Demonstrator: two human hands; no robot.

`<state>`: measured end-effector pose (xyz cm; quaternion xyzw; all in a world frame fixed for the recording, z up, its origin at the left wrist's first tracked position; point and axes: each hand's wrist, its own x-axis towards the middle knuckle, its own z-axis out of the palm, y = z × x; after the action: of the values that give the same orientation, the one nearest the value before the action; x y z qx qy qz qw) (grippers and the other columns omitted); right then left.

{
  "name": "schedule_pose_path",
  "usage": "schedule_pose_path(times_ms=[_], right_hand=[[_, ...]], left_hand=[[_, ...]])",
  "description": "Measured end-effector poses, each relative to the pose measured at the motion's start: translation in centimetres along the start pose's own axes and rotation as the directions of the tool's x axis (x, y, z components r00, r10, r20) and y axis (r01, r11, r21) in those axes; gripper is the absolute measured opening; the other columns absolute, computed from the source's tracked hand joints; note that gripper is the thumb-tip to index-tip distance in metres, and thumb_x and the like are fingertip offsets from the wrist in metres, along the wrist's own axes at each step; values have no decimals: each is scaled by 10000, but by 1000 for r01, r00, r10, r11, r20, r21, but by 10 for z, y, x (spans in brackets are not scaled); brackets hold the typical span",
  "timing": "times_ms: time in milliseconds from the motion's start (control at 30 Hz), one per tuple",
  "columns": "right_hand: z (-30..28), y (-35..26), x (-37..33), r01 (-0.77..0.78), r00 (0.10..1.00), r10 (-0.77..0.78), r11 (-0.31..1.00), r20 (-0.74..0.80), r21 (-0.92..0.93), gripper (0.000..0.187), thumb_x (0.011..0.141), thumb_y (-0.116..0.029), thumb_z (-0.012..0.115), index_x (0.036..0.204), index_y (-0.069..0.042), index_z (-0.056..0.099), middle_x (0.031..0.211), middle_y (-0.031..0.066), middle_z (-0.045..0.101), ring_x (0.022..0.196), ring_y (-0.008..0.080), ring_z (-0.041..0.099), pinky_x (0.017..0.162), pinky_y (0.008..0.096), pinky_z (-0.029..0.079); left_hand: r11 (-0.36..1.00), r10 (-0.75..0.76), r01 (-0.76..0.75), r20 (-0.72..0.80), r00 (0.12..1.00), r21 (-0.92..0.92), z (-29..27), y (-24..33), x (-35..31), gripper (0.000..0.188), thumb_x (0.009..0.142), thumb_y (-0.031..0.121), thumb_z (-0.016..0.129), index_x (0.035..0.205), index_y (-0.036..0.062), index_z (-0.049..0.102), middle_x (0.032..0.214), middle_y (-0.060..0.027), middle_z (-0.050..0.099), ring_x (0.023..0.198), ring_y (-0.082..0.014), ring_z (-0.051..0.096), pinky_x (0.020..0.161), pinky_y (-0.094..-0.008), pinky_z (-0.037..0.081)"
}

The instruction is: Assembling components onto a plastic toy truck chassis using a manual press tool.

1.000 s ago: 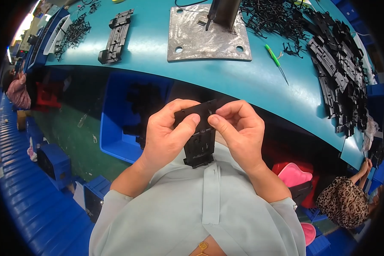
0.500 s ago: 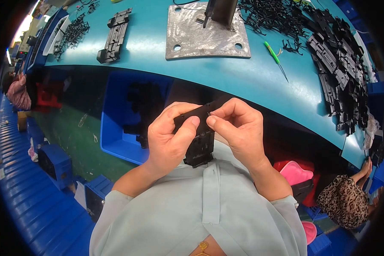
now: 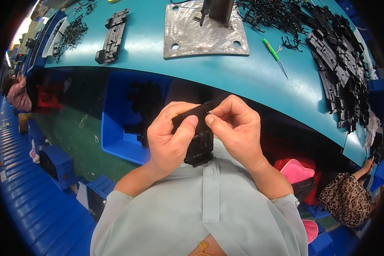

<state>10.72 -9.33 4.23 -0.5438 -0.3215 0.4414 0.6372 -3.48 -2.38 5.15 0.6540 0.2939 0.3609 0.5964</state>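
Close to my body, below the table's edge, I hold a black plastic molded part. My left hand is closed round its left side, the thumb pressed flat on its face. My right hand pinches with thumb and forefinger at the part's upper right edge. Something small and dark shows at those fingertips, too small to make out. The part is tilted, its lower end near my shirt.
A similar black part lies on the teal table. Behind stand a metal plate with a post, a green-handled screwdriver, small black pieces and stacked black parts. A blue bin sits below left; a person sits at right.
Both hands stay on the black part, with the right hand shifted very slightly up and left. The rest of the view has moved only a little.
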Motion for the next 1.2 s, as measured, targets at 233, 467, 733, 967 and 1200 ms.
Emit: schedule_pose_path(times_ms=[233, 467, 733, 967, 1200], right_hand=[[8, 0, -3, 48, 992, -54, 998, -115, -51, 84, 781, 37, 652, 821, 7, 585, 717, -14, 559, 609, 6, 482, 506, 169, 393], [-2, -9, 0, 258, 963, -265, 876, 40, -408, 87, 752, 75, 650, 787, 14, 599, 706, 28, 564, 581, 51, 520, 487, 194, 404], [-5, -6, 1, 93, 996, -90, 968, 24, -235, 105, 793, 45, 677, 818, 14, 580, 765, 27, 614, 660, 54, 578, 573, 188, 467], [3, 3, -1, 113, 983, -139, 972, -119, -204, 131, 747, 8, 733, 795, -6, 612, 725, 45, 598, 629, 91, 575, 547, 213, 458], [14, -4, 12, 575, 776, -581, 489, 247, -656, 599, 668, -258, 789, 1121, 71, 577, 1018, 168, 579, 845, 308, 559, 723, 366, 467]], left_hand=[[1000, -19, 19, -10, 1000, -10, -1, -3, 2, 165, 864, -32, 553, 1018, -31, 614, 962, -72, 593, 822, -111, 550, 715, -229, 461], [1000, -15, 15, -3, 1000, 11, -1, -4, 0, 176, 854, -34, 561, 1021, -25, 614, 947, -71, 594, 809, -109, 547, 699, -232, 458], [975, 145, -148, 30, 989, 163, -1, -4, 0, 183, 847, -40, 559, 1021, -26, 613, 932, -91, 612, 805, -132, 562, 694, -242, 461], [1000, -11, 11, 56, 998, -4, -9, -2, 8, 162, 886, -9, 534, 1027, -50, 601, 977, -93, 608, 829, -101, 556, 718, -224, 454], [997, -37, 31, -71, 997, -77, -12, 1, 22, 178, 911, 27, 547, 1072, -25, 600, 995, -62, 603, 874, -97, 564, 782, -231, 464]])
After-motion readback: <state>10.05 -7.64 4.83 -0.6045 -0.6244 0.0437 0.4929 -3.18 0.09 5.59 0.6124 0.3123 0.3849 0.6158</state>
